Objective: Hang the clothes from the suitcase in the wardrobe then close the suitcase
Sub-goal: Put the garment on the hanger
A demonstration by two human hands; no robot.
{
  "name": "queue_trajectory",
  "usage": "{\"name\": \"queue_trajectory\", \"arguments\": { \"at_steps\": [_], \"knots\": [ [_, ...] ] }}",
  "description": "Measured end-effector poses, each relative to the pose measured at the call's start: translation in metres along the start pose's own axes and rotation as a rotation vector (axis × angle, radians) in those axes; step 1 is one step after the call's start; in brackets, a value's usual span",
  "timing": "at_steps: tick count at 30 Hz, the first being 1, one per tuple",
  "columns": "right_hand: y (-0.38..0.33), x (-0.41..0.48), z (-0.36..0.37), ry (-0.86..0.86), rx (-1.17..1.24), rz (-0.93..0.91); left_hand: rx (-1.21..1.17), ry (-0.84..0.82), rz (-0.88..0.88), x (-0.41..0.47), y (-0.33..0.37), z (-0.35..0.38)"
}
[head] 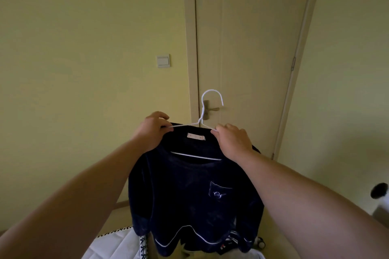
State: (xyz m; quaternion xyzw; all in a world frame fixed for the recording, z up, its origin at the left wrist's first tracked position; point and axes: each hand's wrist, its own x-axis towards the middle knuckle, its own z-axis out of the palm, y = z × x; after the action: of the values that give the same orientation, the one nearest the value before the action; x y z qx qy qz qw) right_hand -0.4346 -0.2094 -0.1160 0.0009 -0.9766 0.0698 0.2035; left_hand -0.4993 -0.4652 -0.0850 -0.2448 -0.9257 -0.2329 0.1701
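Observation:
A dark navy velvet top (189, 191) with white piping and a small chest pocket hangs on a white wire hanger (210, 107), held up in front of me. My left hand (150, 130) grips the hanger's left shoulder together with the collar. On the other side, my right hand (231, 141) pinches the right shoulder of the hanger at the neckline. The hanger's hook points up, free of any rail. No wardrobe is in view. Below the top, white lining and other clothes (231, 242) show at the bottom edge, likely in the suitcase.
A closed cream door (248, 48) with a lever handle (211, 109) stands straight ahead. A light switch (163, 61) is on the yellow wall to its left. A dark rounded object (379, 193) sits at the right edge.

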Motion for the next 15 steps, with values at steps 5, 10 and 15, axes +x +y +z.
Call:
{"name": "queue_trajectory", "arguments": {
  "at_steps": [5,10,15],
  "knots": [
    [-0.007,-0.002,-0.007,0.046,-0.071,0.068,0.008,-0.011,-0.074,-0.009,0.000,-0.006],
    [-0.026,0.005,-0.016,0.027,-0.039,0.111,-0.097,-0.146,-0.225,-0.021,0.004,0.009],
    [-0.034,0.004,-0.019,0.050,-0.070,0.103,0.007,-0.153,-0.182,-0.019,0.018,0.015]
  ]
}}
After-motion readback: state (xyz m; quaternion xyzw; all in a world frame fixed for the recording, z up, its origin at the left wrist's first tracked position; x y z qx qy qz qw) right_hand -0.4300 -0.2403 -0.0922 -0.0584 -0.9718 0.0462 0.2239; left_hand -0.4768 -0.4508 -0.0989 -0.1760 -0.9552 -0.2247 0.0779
